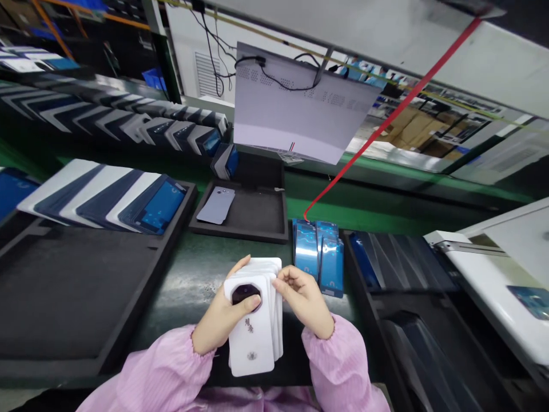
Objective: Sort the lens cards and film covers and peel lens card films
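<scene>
Low in the middle of the frame, your left hand (pixel 218 320) is clamped on a stack of white covers (pixel 255 317), thumb lying across the dark camera cutout on the top one. Your right hand (pixel 306 300) pinches the stack's upper right edge. The stack is held just above the green worktop (pixel 197 274). Blue films (pixel 319 257) lie just right of your hands. A black tray (pixel 253 214) above centre holds one grey cover (pixel 217 205).
</scene>
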Tool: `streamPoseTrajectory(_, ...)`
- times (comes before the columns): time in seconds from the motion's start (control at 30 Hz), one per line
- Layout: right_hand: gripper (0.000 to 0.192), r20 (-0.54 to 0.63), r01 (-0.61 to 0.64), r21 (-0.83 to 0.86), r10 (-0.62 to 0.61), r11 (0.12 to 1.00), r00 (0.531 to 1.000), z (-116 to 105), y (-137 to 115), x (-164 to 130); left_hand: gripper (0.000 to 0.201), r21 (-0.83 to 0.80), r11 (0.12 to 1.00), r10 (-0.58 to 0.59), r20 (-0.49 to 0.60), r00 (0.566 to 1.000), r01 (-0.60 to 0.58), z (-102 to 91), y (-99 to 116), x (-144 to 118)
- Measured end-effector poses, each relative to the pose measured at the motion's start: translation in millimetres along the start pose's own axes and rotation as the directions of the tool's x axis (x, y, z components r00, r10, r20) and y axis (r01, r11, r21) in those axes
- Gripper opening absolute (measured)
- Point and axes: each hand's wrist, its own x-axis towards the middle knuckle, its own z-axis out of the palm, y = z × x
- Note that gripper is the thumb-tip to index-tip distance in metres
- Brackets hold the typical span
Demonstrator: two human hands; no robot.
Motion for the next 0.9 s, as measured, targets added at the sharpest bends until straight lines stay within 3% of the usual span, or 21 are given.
streamPoseTrajectory(0.23,0.021,0.045,0.003,-0.142,0.003,0.990,0.999,5.5,-1.7,-11.7,0.079,0.092,0.995,0.043,-0.053,0.998,-0.038,-5.8,-1.2,-8.1)
streamPoseTrajectory(0.43,0.019,0.025,0.109,-0.190,-0.106,0.976,0.994,5.3,0.5,-25.6,0.077,0.097,0.995,0.035,0.004,0.999,-0.035,-8.9,0.0,-13.9)
streamPoseTrajectory(0.6,0.022,-0.290,0.054,-0.032,-0.061,0.998,0.955,-2.6,1.9,-29.8,0.077,-0.126,0.986,-0.100,0.076,0.992,0.109,-5.2,-3.8,-14.1)
streamPoseTrajectory(0.63,0.020,-0.285,0.030,0.003,-0.028,1.000,0.958,-4.6,1.0,-32.3,0.077,-0.160,0.979,-0.114,0.075,0.991,0.125,-4.6,-4.3,-13.8)
streamPoseTrajectory(0.7,0.018,-0.098,-0.047,0.049,0.051,0.998,0.994,-11.3,-0.6,-38.2,0.078,-0.196,0.972,-0.122,0.050,0.991,0.130,-4.3,-3.8,-12.5)
streamPoseTrajectory(0.77,0.022,0.040,-0.122,0.074,0.119,0.990,0.992,-23.4,0.5,-39.5,0.080,-0.218,0.967,-0.134,0.002,0.991,0.131,-5.0,-1.1,-10.9)
streamPoseTrajectory(0.83,0.025,-0.115,-0.122,0.140,0.139,0.983,0.984,-40.0,5.4,-28.2,0.082,-0.246,0.959,-0.158,-0.043,0.986,0.143,-6.0,3.2,-9.6)
streamPoseTrajectory(0.9,0.030,-0.334,-0.061,0.217,0.133,0.974,0.933,-55.2,13.2,0.4,0.083,-0.280,0.947,-0.181,-0.065,0.981,0.157,-6.3,8.2,-9.2)
